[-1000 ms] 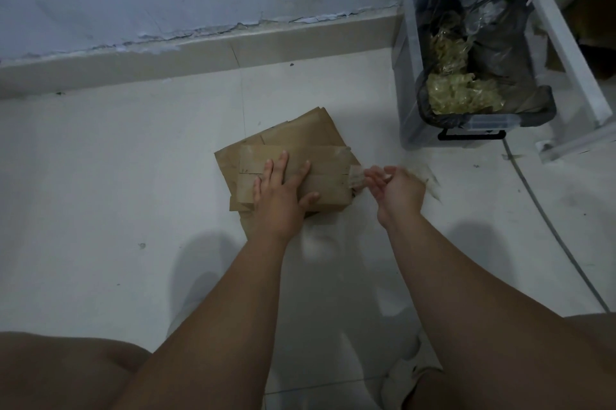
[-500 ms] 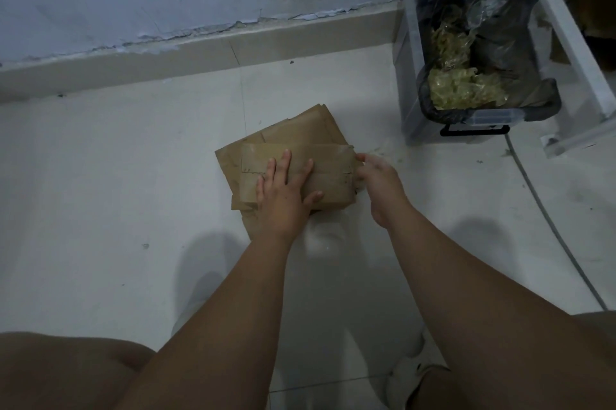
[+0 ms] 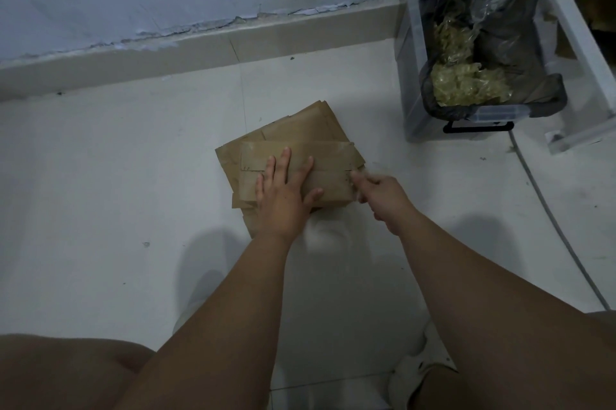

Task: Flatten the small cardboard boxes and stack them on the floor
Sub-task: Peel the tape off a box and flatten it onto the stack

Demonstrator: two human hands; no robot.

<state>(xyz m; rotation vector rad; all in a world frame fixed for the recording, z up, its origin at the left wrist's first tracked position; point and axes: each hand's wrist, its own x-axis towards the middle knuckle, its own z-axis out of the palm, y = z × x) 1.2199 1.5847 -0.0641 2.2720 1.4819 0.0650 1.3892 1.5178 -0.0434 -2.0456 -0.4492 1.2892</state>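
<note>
1. Cardboard, brown, matte and creased, is seen as a stack of flattened boxes laid on the pale, smooth tiled floor. The stack lies left of the clear plastic bin and nearer the viewer, well apart from it.
2. The top flattened box is shaped as a long rectangle, with a seam running along its middle. The sheets beneath it are fanned out askew.
3. The bin is lined with a glossy black bag, and crumpled yellowish translucent wads are held inside.
4. The left hand is pressed flat on the top box, fingers straight and spread, over the half farther from the bin.
5. The right hand is set at the box end facing the bin, with its fingers curled. That spot is blurred, so whether anything is pinched cannot be told.
6. One second earlier a strip was drawn out between the right hand and that same end. Half a second ago the hand was pressed against the end, and it is now found slightly lower there. The left hand has been kept in place throughout.
7. The top box's long axis is laid across the view, roughly parallel to the beige baseboard, with one short end turned toward the bin's side.
</note>
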